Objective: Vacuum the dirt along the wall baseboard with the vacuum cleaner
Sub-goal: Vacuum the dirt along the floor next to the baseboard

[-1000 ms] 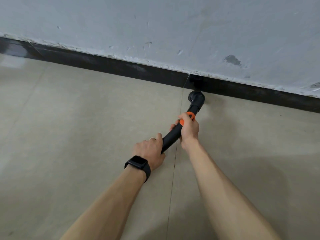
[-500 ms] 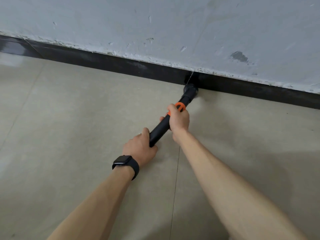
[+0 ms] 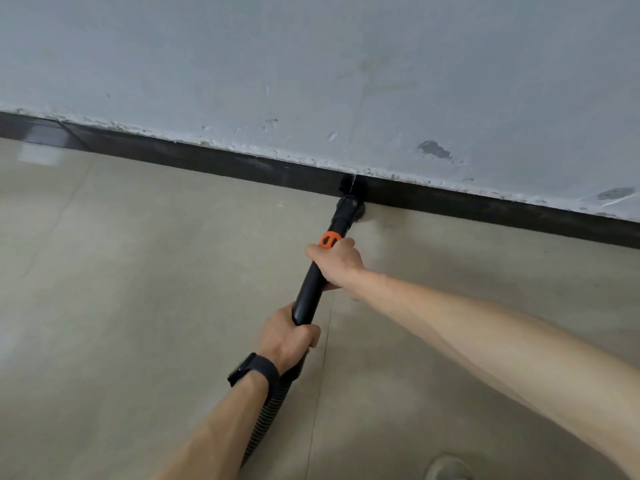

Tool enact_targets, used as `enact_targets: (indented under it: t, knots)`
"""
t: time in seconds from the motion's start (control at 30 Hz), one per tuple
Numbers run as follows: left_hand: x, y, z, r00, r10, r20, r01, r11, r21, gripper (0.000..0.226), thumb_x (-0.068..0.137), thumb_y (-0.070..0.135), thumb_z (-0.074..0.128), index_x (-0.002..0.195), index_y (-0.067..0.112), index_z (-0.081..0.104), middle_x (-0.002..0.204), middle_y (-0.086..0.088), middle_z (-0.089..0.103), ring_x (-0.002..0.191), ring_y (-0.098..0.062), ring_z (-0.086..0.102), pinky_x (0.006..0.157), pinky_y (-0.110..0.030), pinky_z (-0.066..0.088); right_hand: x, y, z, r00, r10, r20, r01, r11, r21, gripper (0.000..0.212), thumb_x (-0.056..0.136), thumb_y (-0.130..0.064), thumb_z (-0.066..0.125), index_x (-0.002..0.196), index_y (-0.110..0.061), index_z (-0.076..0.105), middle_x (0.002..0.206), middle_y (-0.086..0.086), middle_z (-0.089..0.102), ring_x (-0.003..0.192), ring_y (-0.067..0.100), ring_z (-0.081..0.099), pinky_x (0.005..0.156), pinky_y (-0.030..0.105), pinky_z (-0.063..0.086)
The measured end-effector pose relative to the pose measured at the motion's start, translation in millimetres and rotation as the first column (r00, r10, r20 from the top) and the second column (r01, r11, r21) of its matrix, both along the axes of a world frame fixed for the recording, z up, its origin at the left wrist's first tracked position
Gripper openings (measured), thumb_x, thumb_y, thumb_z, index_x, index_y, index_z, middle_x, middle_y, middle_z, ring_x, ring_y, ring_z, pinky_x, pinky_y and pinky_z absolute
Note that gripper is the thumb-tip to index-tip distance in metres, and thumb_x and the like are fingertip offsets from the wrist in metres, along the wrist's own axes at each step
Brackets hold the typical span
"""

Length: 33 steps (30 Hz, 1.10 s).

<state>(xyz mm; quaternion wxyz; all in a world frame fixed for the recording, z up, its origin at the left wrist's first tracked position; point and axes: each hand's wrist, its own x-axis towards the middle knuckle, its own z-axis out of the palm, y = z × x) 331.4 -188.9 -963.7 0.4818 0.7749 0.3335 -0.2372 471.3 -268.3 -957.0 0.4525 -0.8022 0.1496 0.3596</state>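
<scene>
**At the baseboard (image 3: 207,162), the vacuum nozzle (image 3: 348,206) sits on the floor (image 3: 138,271)**

The left grip (image 3: 285,336), a wristwatch (image 3: 252,372) behind it, curls round the near end of the black wand (image 3: 313,285), where the ribbed hose (image 3: 268,414) begins. The right grip (image 3: 337,259) wraps the wand just below its orange collar (image 3: 328,240). The nozzle touches the dark baseboard.

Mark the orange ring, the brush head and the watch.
orange ring (image 3: 328,240): head view, middle of its visible band.
brush head (image 3: 349,206): head view, its black neck, just behind the bristles.
watch (image 3: 262,370): head view, its black strap.
</scene>
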Motion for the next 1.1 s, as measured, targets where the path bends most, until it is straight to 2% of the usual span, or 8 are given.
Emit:
enact_targets:
  t: [0.17, 0.3, 0.4, 0.6, 0.8, 0.87, 1.0, 1.1]
  knots:
    - [11, -56, -3, 0.995, -0.1, 0.011, 0.1, 0.995, 0.024, 0.026, 0.052, 0.028, 0.061, 0.076, 0.028, 0.052, 0.066, -0.001, 0.066, 0.058, -0.023, 0.063, 0.05, -0.028, 0.047, 2, -61, -14, 0.995, -0.085, 0.05, 0.086, 0.996, -0.014, 0.049, 0.09, -0.038, 0.064, 0.121, -0.011, 0.036, 0.1, 0.006, 0.058, 0.089, 0.025, 0.066, 0.081, 0.049, 0.064]
    - [28, -80, -5, 0.974, -0.227, -0.001, 0.226, 0.969, 0.104, 0.022, 0.064, 0.02, 0.068, 0.077, 0.029, 0.052, 0.065, 0.003, 0.063, 0.052, -0.016, 0.059, 0.043, -0.02, 0.036, 6, -98, -19, 0.965, -0.247, 0.087, 0.247, 0.969, 0.009, 0.047, 0.09, -0.038, 0.063, 0.121, -0.011, 0.04, 0.096, 0.002, 0.057, 0.081, 0.019, 0.063, 0.07, 0.041, 0.062]
    - [39, -96, -5, 0.953, -0.303, -0.007, 0.302, 0.944, 0.132, 0.022, 0.065, 0.019, 0.069, 0.079, 0.028, 0.053, 0.065, 0.002, 0.063, 0.052, -0.016, 0.058, 0.044, -0.02, 0.037, 11, -122, -19, 0.946, -0.313, 0.085, 0.313, 0.95, 0.016, 0.047, 0.09, -0.038, 0.063, 0.121, -0.01, 0.041, 0.096, 0.003, 0.057, 0.081, 0.02, 0.062, 0.076, 0.045, 0.063]
    - [59, -127, -5, 0.907, -0.421, -0.018, 0.418, 0.892, 0.174, 0.022, 0.067, 0.02, 0.067, 0.082, 0.028, 0.053, 0.07, 0.001, 0.063, 0.058, -0.016, 0.059, 0.047, -0.021, 0.039, 20, -164, -24, 0.898, -0.432, 0.083, 0.431, 0.902, 0.034, 0.048, 0.09, -0.038, 0.064, 0.123, -0.01, 0.043, 0.095, 0.003, 0.056, 0.08, 0.018, 0.061, 0.072, 0.042, 0.063]
    - [78, -152, -2, 0.84, -0.543, 0.001, 0.528, 0.816, 0.237, 0.016, 0.072, 0.026, 0.059, 0.079, 0.028, 0.044, 0.074, 0.001, 0.059, 0.061, -0.016, 0.058, 0.048, -0.024, 0.038, 27, -207, -24, 0.824, -0.565, 0.043, 0.558, 0.822, 0.117, 0.042, 0.086, -0.034, 0.066, 0.118, -0.011, 0.05, 0.105, 0.008, 0.062, 0.085, 0.021, 0.064, 0.052, 0.028, 0.054]
    - [82, -156, -3, 0.807, -0.591, 0.008, 0.568, 0.778, 0.268, 0.017, 0.074, 0.027, 0.058, 0.081, 0.028, 0.042, 0.074, 0.001, 0.057, 0.06, -0.017, 0.057, 0.049, -0.024, 0.037, 26, -217, -26, 0.791, -0.611, 0.026, 0.601, 0.786, 0.146, 0.038, 0.086, -0.033, 0.067, 0.115, -0.013, 0.051, 0.106, 0.01, 0.065, 0.09, 0.025, 0.068, 0.058, 0.033, 0.059]
    - [81, -164, -10, 0.707, -0.706, 0.053, 0.667, 0.689, 0.283, 0.024, 0.081, 0.032, 0.061, 0.093, 0.024, 0.041, 0.077, 0.003, 0.056, 0.064, -0.016, 0.056, 0.052, -0.028, 0.043, 20, -242, -30, 0.709, -0.705, 0.022, 0.695, 0.703, 0.147, 0.038, 0.088, -0.032, 0.066, 0.115, -0.01, 0.053, 0.109, 0.015, 0.068, 0.098, 0.034, 0.072, 0.083, 0.049, 0.063]
    - [80, -173, -13, 0.68, -0.729, 0.076, 0.693, 0.673, 0.259, 0.034, 0.079, 0.043, 0.067, 0.098, 0.027, 0.043, 0.084, 0.006, 0.058, 0.071, -0.013, 0.059, 0.057, -0.029, 0.045, 15, -269, -30, 0.647, -0.762, 0.032, 0.753, 0.645, 0.132, 0.037, 0.09, -0.033, 0.066, 0.115, -0.009, 0.056, 0.109, 0.014, 0.069, 0.096, 0.031, 0.071, 0.082, 0.048, 0.064]
